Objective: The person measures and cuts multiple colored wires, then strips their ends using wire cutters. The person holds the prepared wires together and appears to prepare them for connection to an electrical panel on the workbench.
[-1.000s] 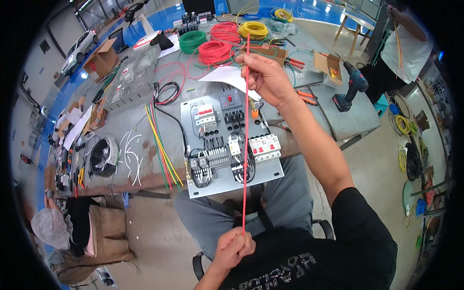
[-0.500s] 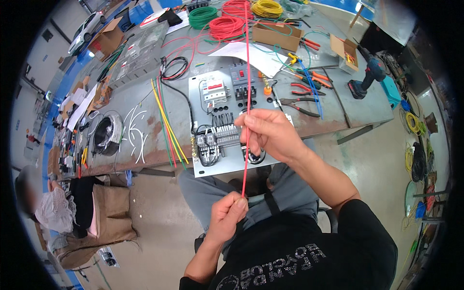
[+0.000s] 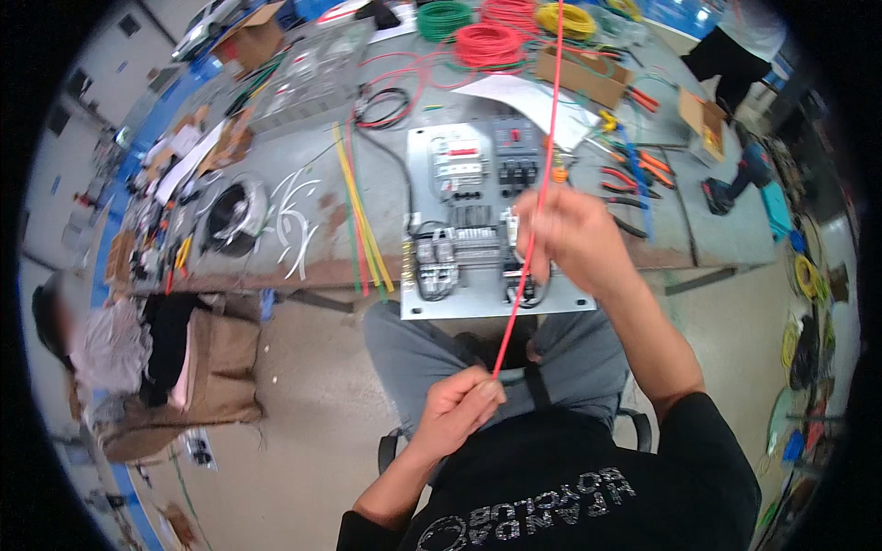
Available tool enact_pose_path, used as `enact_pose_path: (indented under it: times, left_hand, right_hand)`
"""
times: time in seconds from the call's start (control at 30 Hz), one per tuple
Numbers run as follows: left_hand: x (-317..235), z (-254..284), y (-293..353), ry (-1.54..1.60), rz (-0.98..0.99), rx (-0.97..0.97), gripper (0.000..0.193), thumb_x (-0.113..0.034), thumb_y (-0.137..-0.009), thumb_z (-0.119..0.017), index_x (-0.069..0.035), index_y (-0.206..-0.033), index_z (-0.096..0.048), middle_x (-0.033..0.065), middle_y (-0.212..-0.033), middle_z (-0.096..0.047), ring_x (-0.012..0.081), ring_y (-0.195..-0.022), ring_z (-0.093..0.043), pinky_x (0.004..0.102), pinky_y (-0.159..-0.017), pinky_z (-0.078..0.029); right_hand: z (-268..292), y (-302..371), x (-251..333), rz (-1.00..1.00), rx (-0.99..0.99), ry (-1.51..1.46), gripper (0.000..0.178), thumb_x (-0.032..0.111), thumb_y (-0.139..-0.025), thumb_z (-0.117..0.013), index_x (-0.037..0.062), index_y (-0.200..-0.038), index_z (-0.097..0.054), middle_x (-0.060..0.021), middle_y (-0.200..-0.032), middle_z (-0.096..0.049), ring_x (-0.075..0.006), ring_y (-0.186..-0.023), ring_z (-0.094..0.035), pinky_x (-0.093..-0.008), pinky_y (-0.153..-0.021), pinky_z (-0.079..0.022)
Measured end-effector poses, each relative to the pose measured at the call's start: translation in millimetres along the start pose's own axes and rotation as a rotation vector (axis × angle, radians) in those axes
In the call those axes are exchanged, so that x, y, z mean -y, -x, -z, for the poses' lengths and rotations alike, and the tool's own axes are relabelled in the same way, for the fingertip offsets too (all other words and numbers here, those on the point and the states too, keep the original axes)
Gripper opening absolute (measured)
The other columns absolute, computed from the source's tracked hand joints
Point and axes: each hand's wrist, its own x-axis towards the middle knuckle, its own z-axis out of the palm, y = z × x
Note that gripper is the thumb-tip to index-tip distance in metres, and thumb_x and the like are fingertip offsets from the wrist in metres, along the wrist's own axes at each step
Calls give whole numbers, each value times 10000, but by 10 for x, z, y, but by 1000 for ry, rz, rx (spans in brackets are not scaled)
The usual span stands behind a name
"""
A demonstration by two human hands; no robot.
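A long red wire [image 3: 511, 329] runs up in front of me, past the top edge of view. Its lower end is pinched in my left hand [image 3: 459, 409], above my lap. Higher up, my right hand [image 3: 574, 234] curls round the wire; its fingertips are smeared by motion. Behind that hand lies a metal mounting panel [image 3: 560, 306] carrying a breaker with a red handle [image 3: 462, 152], a dark grey breaker [image 3: 516, 147], a terminal block [image 3: 476, 246] and black-wired relays [image 3: 439, 262]. My right hand covers part of the panel's right side.
Red, yellow and green strips [image 3: 363, 216] lie left of the panel, beside white tube pieces [image 3: 292, 220] and a black coil [image 3: 237, 216]. Pliers [image 3: 629, 216] and a cordless drill [image 3: 740, 179] lie right. Wire coils [image 3: 489, 46] sit at the back. Another person [image 3: 110, 340] is at left.
My view has shifted, so the bench and panel appear further right and higher. The red wire leans more to the right. Another person's legs now show at the back right.
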Motion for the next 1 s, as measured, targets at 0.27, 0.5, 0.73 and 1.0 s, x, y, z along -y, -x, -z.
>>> enact_pose_path:
  times: [0.27,0.5,0.73,1.0]
  left_hand:
    - [2,-43,43,155,-26,-127,274,-233,-1079,-507,-38,-890,-542,-6,-654,-458,73,-545,-378,246,-507,-316]
    - [133,-133,152,73,-22,-331,251,-173,-1067,-513,-52,-847,-517,0,-622,-454,73,-509,-367,251,-493,-317]
    - [131,-27,154,-80,-47,-354,186,-143,-1050,-552,-9,-933,-608,9,-616,-512,71,-492,-430,227,-460,-337]
    - [-221,917,-192,-256,-268,-593,228,-209,-1047,-570,-74,-863,-560,-52,-589,-436,22,-461,-357,203,-413,-257]
  right_hand:
    - [-578,361,-508,-226,202,-33,193,61,-984,-652,-32,-1146,-604,-39,-853,-674,-84,-695,-659,-237,-608,-535]
    - [-486,34,-473,-116,191,-23,188,114,-989,-646,-20,-1113,-602,-48,-766,-659,-119,-611,-673,-246,-539,-544]
    - [-187,-56,-184,-92,88,55,273,199,-1009,-638,-28,-1160,-643,-40,-814,-682,-122,-681,-701,-253,-559,-566]
    - [854,376,-348,88,-399,788,165,178,-971,-689,19,-994,-724,1,-817,-679,-53,-684,-633,-233,-581,-524]
